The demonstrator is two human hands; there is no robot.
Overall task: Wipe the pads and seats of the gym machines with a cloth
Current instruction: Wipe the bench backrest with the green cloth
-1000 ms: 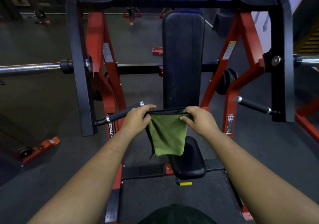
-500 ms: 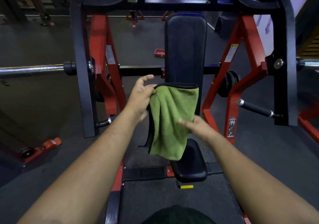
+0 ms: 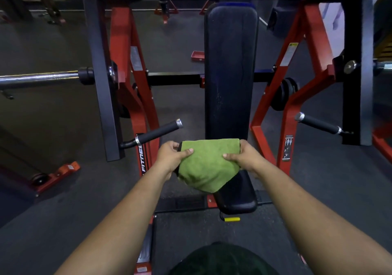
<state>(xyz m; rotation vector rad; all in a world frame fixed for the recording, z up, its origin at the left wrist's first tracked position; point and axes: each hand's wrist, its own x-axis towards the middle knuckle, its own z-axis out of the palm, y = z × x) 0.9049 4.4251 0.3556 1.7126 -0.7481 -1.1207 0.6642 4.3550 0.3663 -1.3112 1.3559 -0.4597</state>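
The cloth (image 3: 209, 164) I hold is plain green. Back pad (image 3: 230, 69) and seat (image 3: 237, 196) are black, the frame (image 3: 297, 77) red, the floor (image 3: 53, 211) dark grey.

The cloth (image 3: 209, 164) hung at the centre of the view, between the left hand (image 3: 169, 158) at its 9 o'clock and the right hand (image 3: 244, 158) at its 3 o'clock. The backrest (image 3: 230, 73) rose at the cloth's 12 o'clock, behind it. The seat (image 3: 238, 198) lay under the cloth, toward 5 o'clock, partly covered. A left handle (image 3: 158, 133) stuck out at the cloth's 10 o'clock; a right handle (image 3: 318, 124) sat at 2 o'clock, well apart. The bar (image 3: 40, 78) ran off at 9 o'clock, high up. The frame (image 3: 125, 62) stood on the floor (image 3: 53, 211) either side of the backrest.
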